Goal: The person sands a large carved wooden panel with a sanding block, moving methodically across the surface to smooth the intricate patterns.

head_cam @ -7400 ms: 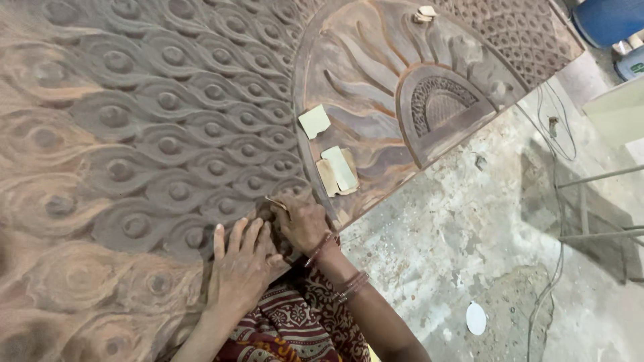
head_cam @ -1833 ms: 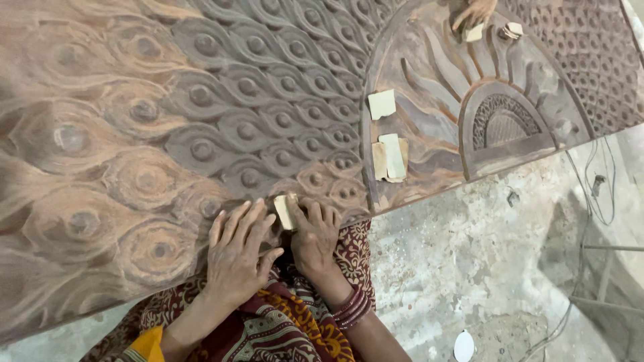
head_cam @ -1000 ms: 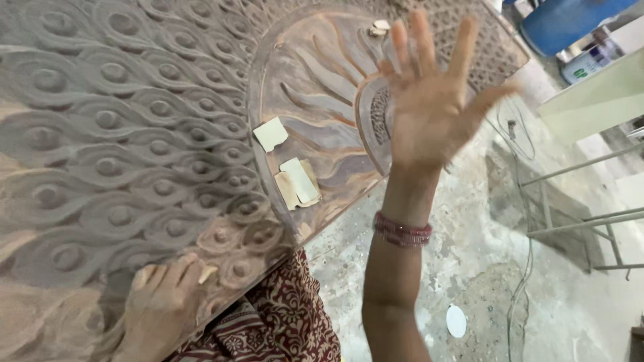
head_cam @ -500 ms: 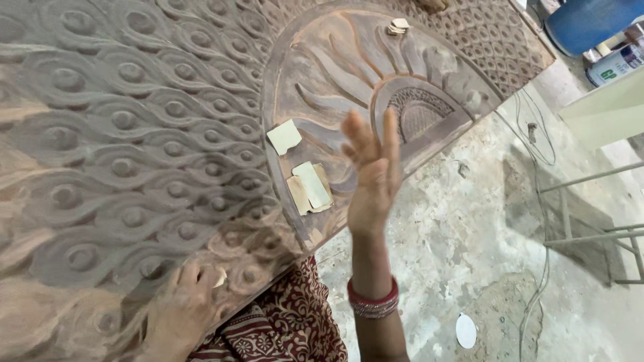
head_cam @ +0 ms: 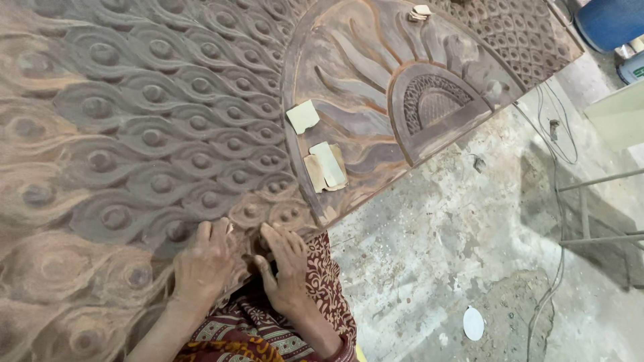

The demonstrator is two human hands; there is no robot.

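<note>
A large carved wooden panel point(head_cam: 134, 134) with a peacock-feather relief and a sunburst arch fills the head view. My left hand point(head_cam: 204, 265) lies flat on a feather eye near the panel's lower edge, and a pale sliver of sandpaper point(head_cam: 230, 228) shows under its fingertips. My right hand point(head_cam: 285, 265) rests beside it on the panel's edge, with its fingers spread and nothing in it. Patterned red cloth point(head_cam: 268, 328) covers my lap below both hands.
Loose sandpaper pieces point(head_cam: 303, 115) point(head_cam: 327, 166) lie on the sunburst part, and small pale blocks point(head_cam: 420, 11) lie near its top. To the right is rough concrete floor point(head_cam: 456, 255) with a white disc point(head_cam: 473, 323), cables point(head_cam: 557, 134), a metal frame point(head_cam: 590, 208) and a blue drum point(head_cam: 610, 20).
My right hand, raised in the air a second ago, has come down onto the panel beside my left hand. My left hand has stayed on the feather carving.
</note>
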